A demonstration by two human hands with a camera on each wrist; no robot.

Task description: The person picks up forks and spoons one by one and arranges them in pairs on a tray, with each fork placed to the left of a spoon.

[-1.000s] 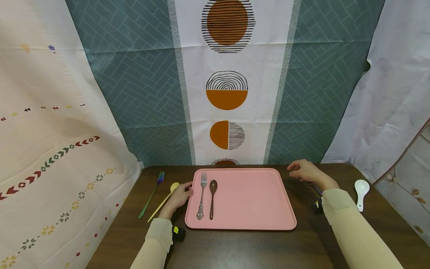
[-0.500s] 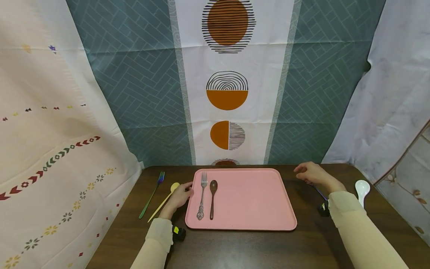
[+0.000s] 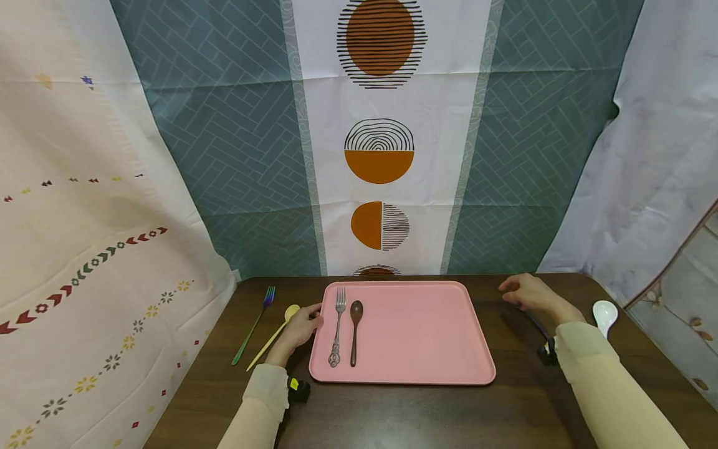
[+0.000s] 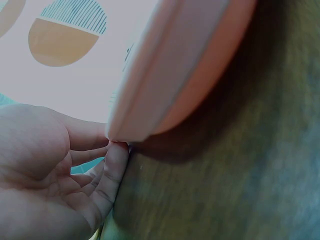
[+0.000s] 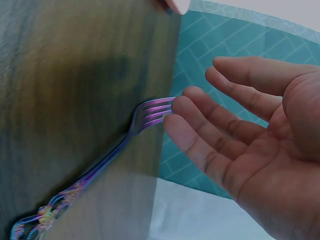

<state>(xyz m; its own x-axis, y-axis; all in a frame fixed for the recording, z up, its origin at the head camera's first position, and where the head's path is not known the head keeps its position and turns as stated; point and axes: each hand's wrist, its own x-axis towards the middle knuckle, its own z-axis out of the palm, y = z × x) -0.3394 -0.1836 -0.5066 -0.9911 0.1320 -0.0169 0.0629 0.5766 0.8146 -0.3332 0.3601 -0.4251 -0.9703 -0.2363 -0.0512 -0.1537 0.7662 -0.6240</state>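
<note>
At the left rim of the pink tray (image 3: 415,330) is my left hand (image 3: 300,325). Its thumb and a fingertip pinch the tray's edge (image 4: 165,75) in the left wrist view. A silver fork with an ornate handle (image 3: 335,352) and a dark wooden spoon (image 3: 356,310) lie side by side on the tray's left part. Right of the tray, my right hand (image 3: 535,296) hovers with loosely bent fingers and holds nothing. Below it, an iridescent purple-blue fork (image 5: 102,162) lies on the table; the fingertips overlap its tines in the right wrist view. The head view mostly hides this fork.
On the brown table (image 3: 392,415), a green-handled fork with blue-purple tines (image 3: 268,297) and a yellow spoon (image 3: 291,311) lie left of the tray. A white spoon (image 3: 604,315) lies at the far right. Patterned cloths (image 3: 235,156) hang behind and beside the table.
My right hand has moved right and slightly nearer, away from the tray and over the iridescent fork. My left hand and the tray have stayed in place.
</note>
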